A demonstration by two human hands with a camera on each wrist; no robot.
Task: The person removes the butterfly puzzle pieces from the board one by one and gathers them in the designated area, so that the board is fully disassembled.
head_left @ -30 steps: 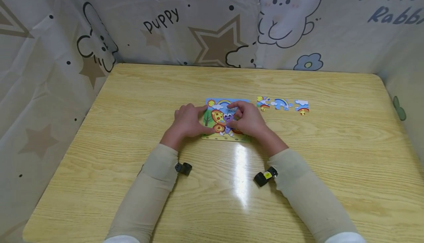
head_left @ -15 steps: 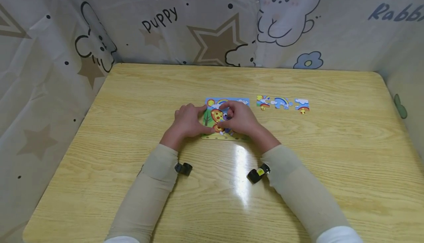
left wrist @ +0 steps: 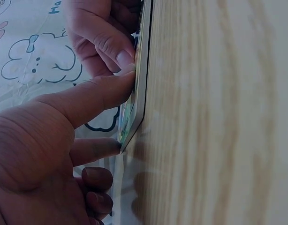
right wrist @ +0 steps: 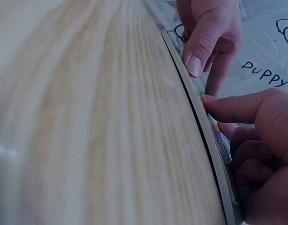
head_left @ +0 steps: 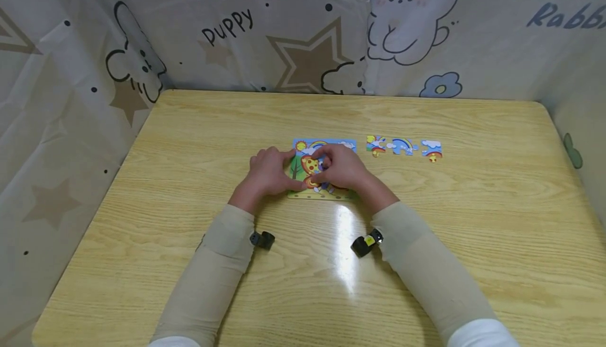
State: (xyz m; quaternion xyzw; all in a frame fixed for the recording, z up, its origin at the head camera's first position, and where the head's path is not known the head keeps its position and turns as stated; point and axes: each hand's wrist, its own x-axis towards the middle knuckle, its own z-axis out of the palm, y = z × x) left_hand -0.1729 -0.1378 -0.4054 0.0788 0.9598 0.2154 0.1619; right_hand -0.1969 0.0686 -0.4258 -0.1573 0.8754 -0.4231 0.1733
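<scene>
A small butterfly puzzle board (head_left: 295, 195) lies on the table, its picture showing a sun, a rainbow and a tree. At its left side, my left hand (head_left: 269, 172) spreads thumb and index finger; the thumb rests on the picture, the index fingertip meets the edge. My right hand (head_left: 344, 167) is over the board's right half. Its curved index finger and thumb touch the picture around the yellow-spotted wing (head_left: 311, 164), the other fingers curled in. Whether they pinch a piece I cannot tell. The right wrist view has the right thumb (right wrist: 233, 108) at the board's edge.
To the right of the board lie loose puzzle pieces: a sun piece (head_left: 376, 144), a rainbow piece (head_left: 402, 147) and a cloud piece (head_left: 432, 150). The wooden table (head_left: 189, 142) meets a printed cloth backdrop (head_left: 293, 21) at the back. A small black camera is on each wrist.
My right hand has shifted left across the picture, from the butterfly's head toward its left wing. My left hand and the loose pieces stay put.
</scene>
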